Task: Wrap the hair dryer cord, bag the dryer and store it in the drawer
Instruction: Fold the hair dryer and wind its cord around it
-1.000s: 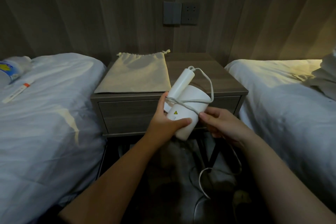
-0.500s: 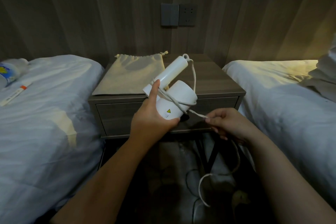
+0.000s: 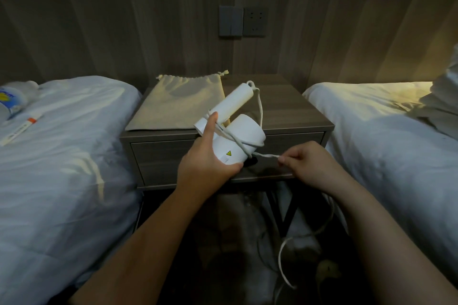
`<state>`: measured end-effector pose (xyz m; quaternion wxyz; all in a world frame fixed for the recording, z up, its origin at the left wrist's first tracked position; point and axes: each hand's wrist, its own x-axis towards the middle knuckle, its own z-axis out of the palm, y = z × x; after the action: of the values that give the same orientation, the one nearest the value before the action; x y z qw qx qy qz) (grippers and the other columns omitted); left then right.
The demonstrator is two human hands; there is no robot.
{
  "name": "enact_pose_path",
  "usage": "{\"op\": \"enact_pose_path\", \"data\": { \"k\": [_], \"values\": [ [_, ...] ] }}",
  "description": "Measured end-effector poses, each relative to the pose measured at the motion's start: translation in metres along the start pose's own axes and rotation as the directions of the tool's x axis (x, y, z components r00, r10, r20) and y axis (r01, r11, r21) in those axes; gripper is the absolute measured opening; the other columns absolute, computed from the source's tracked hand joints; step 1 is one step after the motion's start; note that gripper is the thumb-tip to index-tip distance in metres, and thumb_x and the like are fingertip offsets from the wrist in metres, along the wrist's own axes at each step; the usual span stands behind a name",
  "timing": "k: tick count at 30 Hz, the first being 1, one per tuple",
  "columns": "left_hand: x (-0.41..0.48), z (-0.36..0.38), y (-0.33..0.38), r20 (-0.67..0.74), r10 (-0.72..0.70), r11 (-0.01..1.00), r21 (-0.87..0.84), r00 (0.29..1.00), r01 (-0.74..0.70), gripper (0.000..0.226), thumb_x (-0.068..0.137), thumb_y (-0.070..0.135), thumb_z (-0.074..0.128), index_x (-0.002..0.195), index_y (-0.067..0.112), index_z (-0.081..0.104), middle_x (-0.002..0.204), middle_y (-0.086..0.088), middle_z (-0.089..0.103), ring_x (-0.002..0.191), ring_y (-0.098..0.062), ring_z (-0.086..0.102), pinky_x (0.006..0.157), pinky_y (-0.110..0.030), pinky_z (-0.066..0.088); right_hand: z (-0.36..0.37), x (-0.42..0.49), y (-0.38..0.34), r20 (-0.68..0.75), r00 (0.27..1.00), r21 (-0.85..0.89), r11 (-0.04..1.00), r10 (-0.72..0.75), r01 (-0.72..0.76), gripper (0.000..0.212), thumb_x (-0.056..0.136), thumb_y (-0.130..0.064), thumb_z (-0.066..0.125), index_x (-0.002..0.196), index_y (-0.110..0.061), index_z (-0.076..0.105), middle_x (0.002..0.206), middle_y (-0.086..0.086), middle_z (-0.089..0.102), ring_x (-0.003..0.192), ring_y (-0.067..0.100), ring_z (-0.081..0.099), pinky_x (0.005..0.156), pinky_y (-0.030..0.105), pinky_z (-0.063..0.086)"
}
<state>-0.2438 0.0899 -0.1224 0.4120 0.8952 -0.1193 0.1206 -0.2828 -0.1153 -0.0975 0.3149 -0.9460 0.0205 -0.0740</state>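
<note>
My left hand [image 3: 207, 161] grips the white hair dryer [image 3: 244, 136] by its barrel, in front of the nightstand, with the folded handle pointing up and away. The white cord [image 3: 260, 111] runs from the handle end and loops round the barrel. My right hand [image 3: 307, 163] pinches the cord just right of the dryer and holds it taut; the rest of the cord hangs down to the floor. A beige drawstring bag [image 3: 178, 104] lies flat on the nightstand top. The drawer [image 3: 158, 156] below it is shut.
The wooden nightstand [image 3: 292, 111] stands between two beds with white bedding [image 3: 64, 156] [image 3: 386, 136]. A bottle [image 3: 12, 101] and a thin tube [image 3: 22, 127] lie on the left bed. A switch and wall socket [image 3: 243, 21] sit above. Loose cables lie on the dark floor.
My left hand has tilted the dryer to the left and lifted its handle. My right hand has drawn the cord out to the right, away from the barrel.
</note>
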Motion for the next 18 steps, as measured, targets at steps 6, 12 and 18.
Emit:
{"op": "enact_pose_path", "data": {
  "k": [6,12,18],
  "values": [
    [-0.006,0.007,0.004,-0.018,0.083,0.992,0.092,0.996,-0.081,0.106,0.067,0.043,0.074,0.145,0.044,0.001,0.13,-0.004,0.051,0.111,-0.021,0.054,0.09,-0.035,0.047,0.001,-0.008,-0.013,0.165,0.982,-0.114,0.987,-0.09,0.11,0.023,0.087,-0.028,0.06,0.083,-0.009,0.073,0.079,0.014,0.071,0.076,0.022,0.064,0.07,0.032,0.047],
    [-0.009,0.014,-0.012,-0.052,0.378,0.821,0.48,0.924,-0.309,0.098,0.058,0.042,0.067,0.145,0.033,0.023,0.097,-0.009,0.059,0.076,-0.025,0.057,0.055,-0.034,0.053,-0.002,-0.017,-0.024,0.353,0.934,-0.295,0.94,-0.062,0.174,0.017,0.083,-0.022,0.063,0.097,-0.018,0.07,0.093,0.005,0.069,0.088,0.018,0.062,0.08,0.033,0.049],
    [-0.008,0.015,-0.009,-0.06,0.458,0.742,0.575,0.887,-0.345,0.096,0.058,0.04,0.069,0.144,0.034,0.027,0.089,-0.009,0.058,0.072,-0.025,0.055,0.051,-0.031,0.047,-0.009,-0.018,-0.019,0.351,0.936,-0.396,0.903,-0.021,0.169,0.012,0.08,-0.025,0.061,0.077,-0.016,0.068,0.075,0.003,0.064,0.072,0.017,0.059,0.068,0.032,0.047]
  ]
}}
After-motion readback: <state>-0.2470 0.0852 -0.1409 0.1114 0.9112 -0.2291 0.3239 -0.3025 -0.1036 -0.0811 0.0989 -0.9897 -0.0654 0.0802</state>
